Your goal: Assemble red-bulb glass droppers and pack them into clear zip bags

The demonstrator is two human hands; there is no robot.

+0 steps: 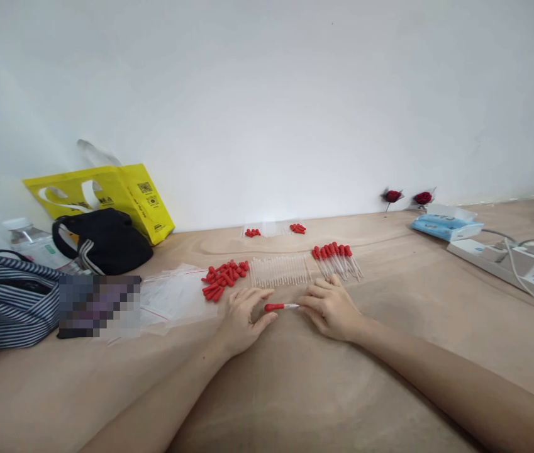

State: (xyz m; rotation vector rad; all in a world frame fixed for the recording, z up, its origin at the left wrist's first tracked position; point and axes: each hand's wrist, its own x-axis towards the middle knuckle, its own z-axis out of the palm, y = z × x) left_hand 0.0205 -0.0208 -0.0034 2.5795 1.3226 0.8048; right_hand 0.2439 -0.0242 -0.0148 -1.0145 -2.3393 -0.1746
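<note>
Right hand (330, 308) pinches clear stem of dropper (280, 307). Left hand (243, 318) spread flat, thumb beside its red end, contact unclear. Dropper lies just nearside of row of clear tubes (280, 270). Risk: knuckles nudge row, tubes roll; left fingers scatter loose red bulbs (224, 280) left of row.

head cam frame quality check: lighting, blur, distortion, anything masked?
Head view: soft, even light, faint shadows under left hand and right hand, no glare; wide-angle bending, far edge of the table bows; dropper between the hands is sharp; clear tubes are low-contrast on the wood; a pixelated block masks something beside the striped bag.
</note>
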